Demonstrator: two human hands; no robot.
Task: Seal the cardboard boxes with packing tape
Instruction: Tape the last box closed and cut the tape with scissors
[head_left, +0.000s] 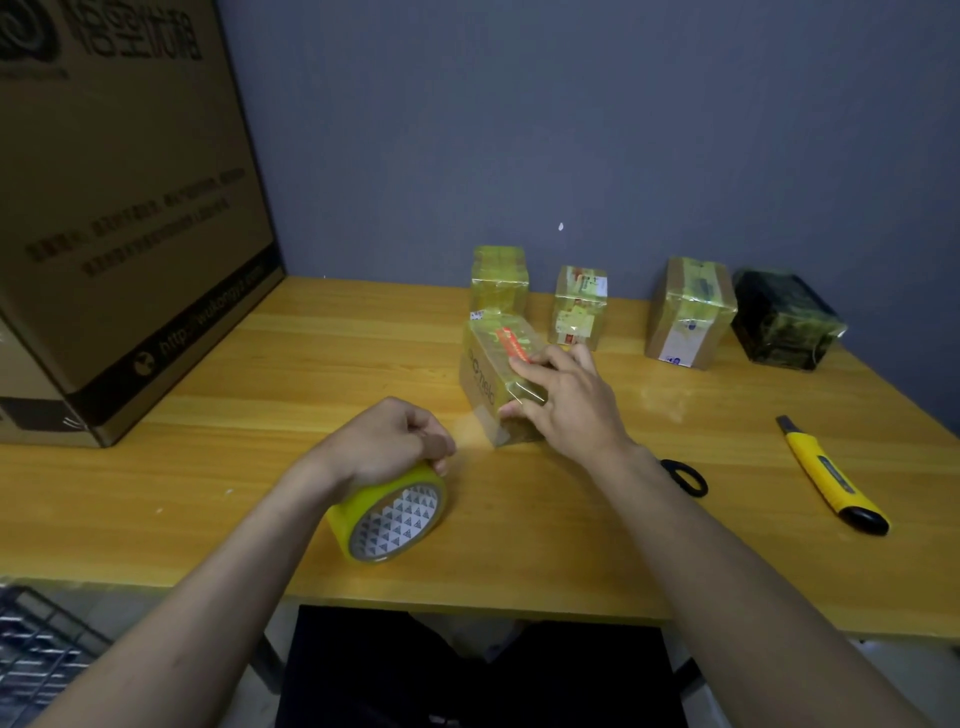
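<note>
A small cardboard box (485, 371) wrapped in yellowish tape lies on the wooden table (311, 374) near its middle. My right hand (566, 400) lies across the box's top and near end, fingers spread and curved round it, thumb at the lower corner. My left hand (395, 441) grips the top of a yellow tape roll (395, 514) that stands on edge in front of the box. A clear strip of tape (470, 428) stretches from the roll to the box's near end.
Taped small boxes stand along the wall: one (498, 275) behind the held box, one (580, 306), a brown one (688, 312) and a black one (784, 319). Black scissors (685, 475) and a yellow utility knife (831, 475) lie right. A big carton (119, 208) fills the left.
</note>
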